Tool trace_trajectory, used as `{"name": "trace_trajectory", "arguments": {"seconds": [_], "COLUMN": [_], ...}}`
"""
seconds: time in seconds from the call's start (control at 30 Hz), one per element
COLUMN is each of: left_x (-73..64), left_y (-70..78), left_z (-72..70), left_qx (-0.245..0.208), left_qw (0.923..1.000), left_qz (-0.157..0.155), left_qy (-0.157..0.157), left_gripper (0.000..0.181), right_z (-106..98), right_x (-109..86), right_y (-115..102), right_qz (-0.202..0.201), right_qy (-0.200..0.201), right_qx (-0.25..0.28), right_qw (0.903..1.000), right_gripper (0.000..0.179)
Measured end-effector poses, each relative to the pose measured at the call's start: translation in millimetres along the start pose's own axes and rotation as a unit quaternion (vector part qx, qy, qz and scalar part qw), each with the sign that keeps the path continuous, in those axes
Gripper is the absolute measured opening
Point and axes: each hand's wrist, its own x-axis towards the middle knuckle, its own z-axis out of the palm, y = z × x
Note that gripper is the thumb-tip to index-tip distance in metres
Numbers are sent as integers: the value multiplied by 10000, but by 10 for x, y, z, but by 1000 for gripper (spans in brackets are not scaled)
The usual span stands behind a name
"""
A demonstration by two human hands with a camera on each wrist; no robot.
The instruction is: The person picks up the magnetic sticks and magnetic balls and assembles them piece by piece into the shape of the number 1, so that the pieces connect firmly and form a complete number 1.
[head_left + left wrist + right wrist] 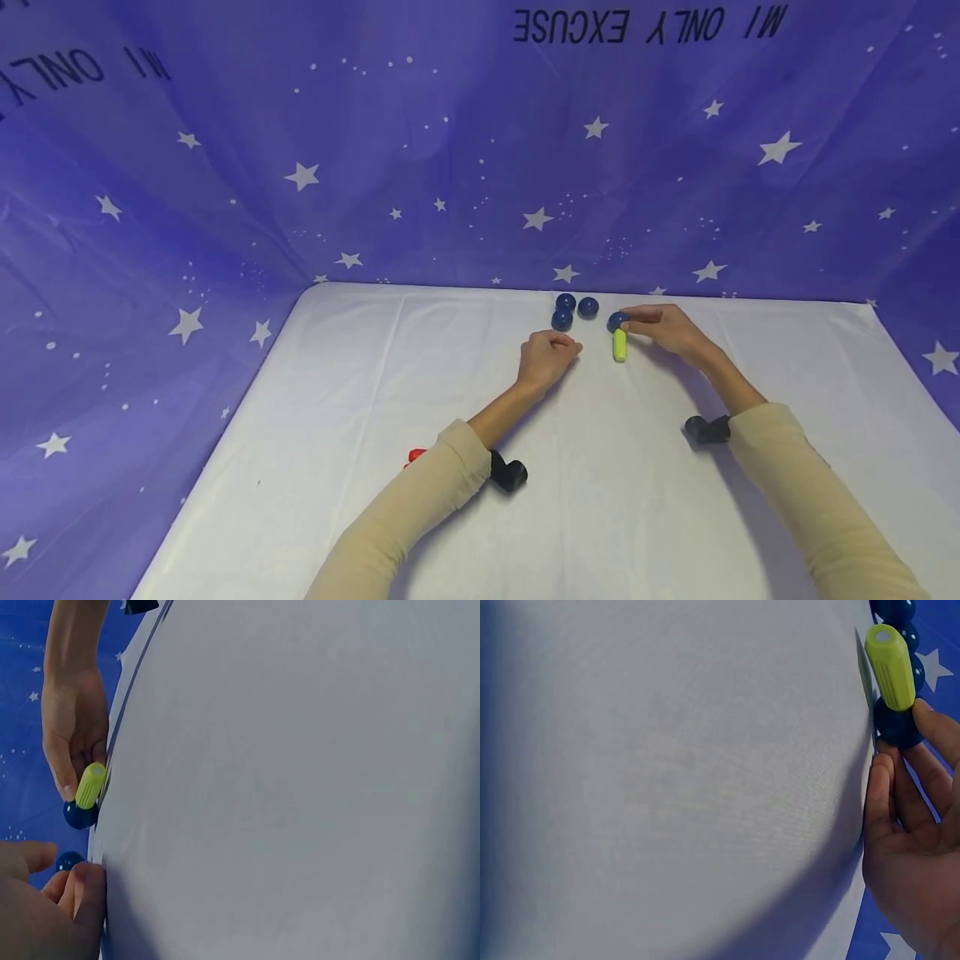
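Near the table's far edge, my right hand pinches a shiny dark blue ball between thumb and fingers. A short lime-yellow ribbed stick meets this ball on the near side; whether the two are joined, I cannot tell. The right wrist view shows the stick's blunt end, with a pale round spot. To the left, my left hand hovers close to more blue balls, its fingers bent loosely. In the left wrist view a gap separates its thumb and fingers; no held object is visible.
A white cloth covers the table, walled by purple star-printed fabric. Part of a red object shows behind the left sleeve. Black rounded pieces stick out beside both forearms.
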Motion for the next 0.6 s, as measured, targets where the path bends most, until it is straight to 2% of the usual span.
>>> {"name": "trace_trajectory", "arguments": {"seconds": [0.1,0.23,0.47,0.6], "left_x": [49,113,213,256], "left_y": [-16,-3,-5,-39], "left_z": [-27,-48,-56,-58], "left_qx": [-38,-87,8,80], "left_qw": [9994,9979,9957,9954], "left_qz": [70,56,146,131], "left_qy": [343,639,914,945], "left_gripper": [10,18,34,39], "right_z": [2,-9,-28,-27], "right_x": [4,12,19,16], "right_y": [-1,19,26,25], "right_qz": [-23,-45,34,76], "right_qy": [-6,-3,-24,-28], "right_qx": [-7,-33,-37,-1], "right_qw": [10000,10000,10000,10000], "right_gripper": [57,56,57,57]}}
